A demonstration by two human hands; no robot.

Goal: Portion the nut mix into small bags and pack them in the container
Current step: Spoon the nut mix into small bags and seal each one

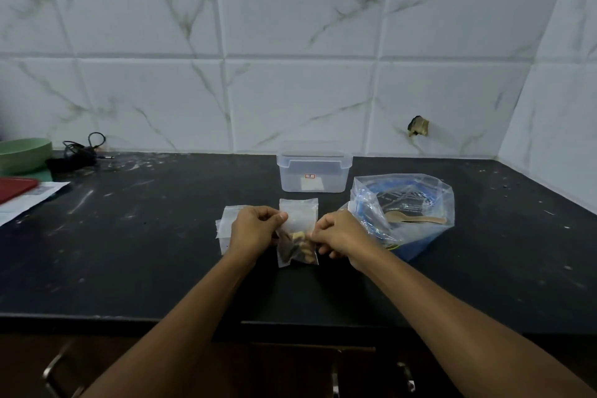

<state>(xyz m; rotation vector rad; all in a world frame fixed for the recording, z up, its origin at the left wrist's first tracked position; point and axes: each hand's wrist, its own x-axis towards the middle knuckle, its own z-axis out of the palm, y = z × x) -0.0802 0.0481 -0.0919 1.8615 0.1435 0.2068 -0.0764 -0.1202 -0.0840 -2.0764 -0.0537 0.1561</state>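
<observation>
Both hands are pinching the small bag [298, 236] of nuts above the desk [161, 252], left hand [255, 229] high, right hand [339, 236] mid-edge. Bag hangs upright; container [313, 171] sits straight behind it, lid on, slightly closer to my right.

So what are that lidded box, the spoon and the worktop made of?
The lidded box: translucent frosted plastic, since the wall shows through it. The spoon: pale tan and matte, probably wood or bamboo. The worktop: dark polished stone, maybe granite, with dull reflections and whitish smears.
</observation>
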